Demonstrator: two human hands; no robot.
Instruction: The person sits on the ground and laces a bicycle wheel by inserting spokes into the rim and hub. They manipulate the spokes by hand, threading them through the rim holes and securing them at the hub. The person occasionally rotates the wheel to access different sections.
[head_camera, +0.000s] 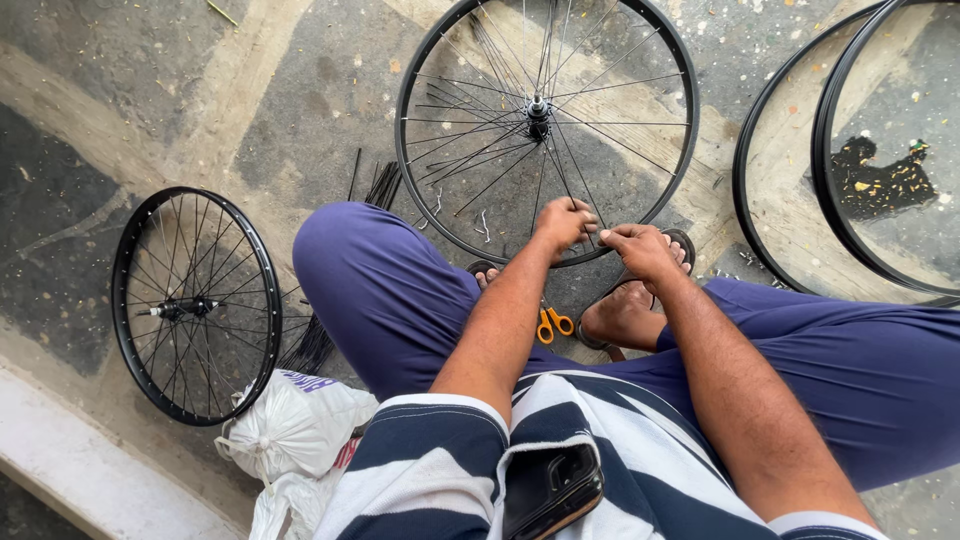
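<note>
1. Biggest thing down there: the concrete floor (300, 90), grey and speckled, and the person sits on it in blue trousers and a striped shirt, knees spread wide.
2. Right in front, the black bicycle wheel (545, 130) lies at the far middle of the floor, its near rim tucked against the sandalled feet, its spokes fanning loosely from the hub.
3. Over at the right edge, two bare black rims (830, 190) overlap each other, no spokes in them.
4. At the left edge, a smaller spoked wheel (195, 305) lies flat, well apart from the hands.
5. Near the left knee there's a white plastic sack (295, 425), with a bundle of loose spokes (382, 185) further out beside the big wheel.
6. Left hand (565, 222): fingers pinched together on a spoke at the near rim of the big wheel.
7. Right hand (640, 248): just beside it, curled closed at that same near rim; what exactly it grips I cannot tell.
8. Smallest: orange-handled scissors (552, 325) on the floor between the legs.
</note>
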